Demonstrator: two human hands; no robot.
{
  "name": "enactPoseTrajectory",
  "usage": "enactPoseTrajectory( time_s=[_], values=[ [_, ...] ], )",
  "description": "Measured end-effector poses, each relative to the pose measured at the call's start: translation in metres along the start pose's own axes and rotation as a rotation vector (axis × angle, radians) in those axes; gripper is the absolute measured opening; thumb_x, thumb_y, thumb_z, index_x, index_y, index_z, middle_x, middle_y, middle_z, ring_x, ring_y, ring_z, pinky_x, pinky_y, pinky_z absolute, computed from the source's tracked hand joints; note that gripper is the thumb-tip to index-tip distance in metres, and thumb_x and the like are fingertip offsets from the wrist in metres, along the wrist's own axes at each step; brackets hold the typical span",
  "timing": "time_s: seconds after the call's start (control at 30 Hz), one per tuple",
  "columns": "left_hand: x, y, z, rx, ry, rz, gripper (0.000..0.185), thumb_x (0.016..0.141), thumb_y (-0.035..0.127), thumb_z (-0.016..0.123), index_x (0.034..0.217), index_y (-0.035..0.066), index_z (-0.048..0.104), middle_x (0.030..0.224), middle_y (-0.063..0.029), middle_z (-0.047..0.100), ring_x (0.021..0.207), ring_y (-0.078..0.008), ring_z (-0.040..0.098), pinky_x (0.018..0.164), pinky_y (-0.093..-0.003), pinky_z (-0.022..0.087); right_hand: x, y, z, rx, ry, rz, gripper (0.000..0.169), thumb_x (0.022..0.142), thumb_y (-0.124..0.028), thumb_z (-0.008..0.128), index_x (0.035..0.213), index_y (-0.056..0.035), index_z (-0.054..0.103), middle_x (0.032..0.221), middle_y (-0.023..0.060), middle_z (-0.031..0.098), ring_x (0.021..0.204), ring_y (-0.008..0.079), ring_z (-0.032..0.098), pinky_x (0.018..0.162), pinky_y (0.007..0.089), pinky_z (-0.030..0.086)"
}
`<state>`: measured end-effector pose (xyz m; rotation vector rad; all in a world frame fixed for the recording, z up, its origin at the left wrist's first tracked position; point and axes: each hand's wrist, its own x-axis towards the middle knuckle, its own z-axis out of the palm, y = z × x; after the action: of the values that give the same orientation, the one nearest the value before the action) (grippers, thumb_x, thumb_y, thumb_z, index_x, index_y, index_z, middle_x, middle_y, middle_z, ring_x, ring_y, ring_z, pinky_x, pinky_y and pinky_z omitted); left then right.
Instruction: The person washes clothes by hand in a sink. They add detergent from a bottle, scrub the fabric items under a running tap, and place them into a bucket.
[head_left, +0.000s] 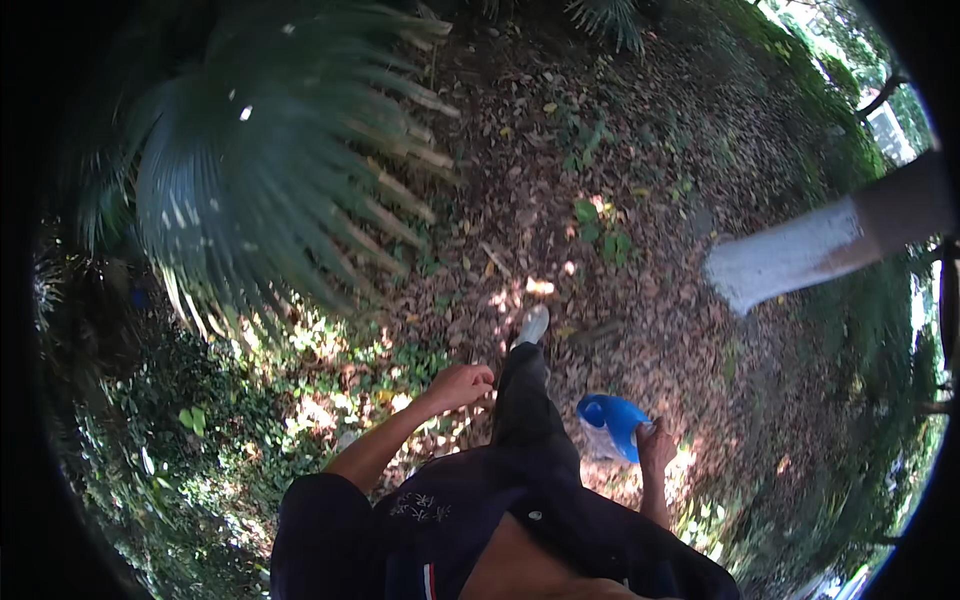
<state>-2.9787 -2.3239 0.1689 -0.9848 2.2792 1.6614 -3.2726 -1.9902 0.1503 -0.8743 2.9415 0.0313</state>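
Observation:
My right hand (655, 444) grips a blue plastic container (626, 424) by its near end, on the right side of my body. The container has a rounded opening or recess at its far end, and its lower side looks pale and translucent. Its exact kind is hard to tell. Beside my leg, my left hand (461, 387) hangs with nothing visible in it. Its fingers are loosely curled, with a small gap to the thumb. One light-coloured shoe (533, 325) points forward on the leaf litter (517, 217).
A big fan palm frond (262, 165) with dry, ragged tips spreads on the left. To the right stands a tree trunk (787, 251) with a white-painted base. Small green plants (604, 232) grow from the leaves ahead, and sunlit ground cover (300, 375) lies left of me.

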Motion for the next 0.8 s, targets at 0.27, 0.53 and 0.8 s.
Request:
enactPoseTrajectory(
  time_s=[0.27, 0.53, 0.8],
  values=[
    [0.124, 0.087, -0.153, 0.056, 0.221, -0.131, 0.019, 0.076, 0.023, 0.055, 0.089, 0.01, 0.06, 0.07, -0.0083, 0.061, 0.066, -0.022, 0.06, 0.061, -0.0323, 0.047, 0.33, -0.185, -0.124, 0.188, -0.085, -0.162, 0.033, 0.08, -0.041, 0.055, 0.095, -0.0125, 0.054, 0.072, 0.0196, 0.062, 0.063, 0.0372, 0.06, 0.055, 0.0462, 0.044],
    [0.281, 0.144, -0.261, -0.184, 0.271, -0.091, 0.018, 0.078, 0.022, 0.059, 0.092, 0.011, 0.06, 0.074, -0.0065, 0.063, 0.071, -0.0233, 0.062, 0.064, -0.0344, 0.047, 0.567, -0.374, -0.162, 0.113, 0.047, -0.43, 0.03, 0.077, -0.038, 0.061, 0.09, -0.0115, 0.056, 0.072, 0.0114, 0.062, 0.062, 0.0282, 0.061, 0.055, 0.038, 0.048],
    [0.451, 0.184, -0.432, -0.395, 0.403, -0.002, 0.015, 0.08, 0.015, 0.059, 0.091, 0.005, 0.061, 0.076, -0.0091, 0.063, 0.072, -0.0224, 0.063, 0.065, -0.0314, 0.048, 0.812, -0.559, -0.293, 0.28, 0.127, -0.459, 0.026, 0.08, -0.039, 0.058, 0.094, -0.0165, 0.059, 0.054, 0.0136, 0.058, 0.049, 0.03, 0.058, 0.046, 0.0417, 0.042]
  ],
)
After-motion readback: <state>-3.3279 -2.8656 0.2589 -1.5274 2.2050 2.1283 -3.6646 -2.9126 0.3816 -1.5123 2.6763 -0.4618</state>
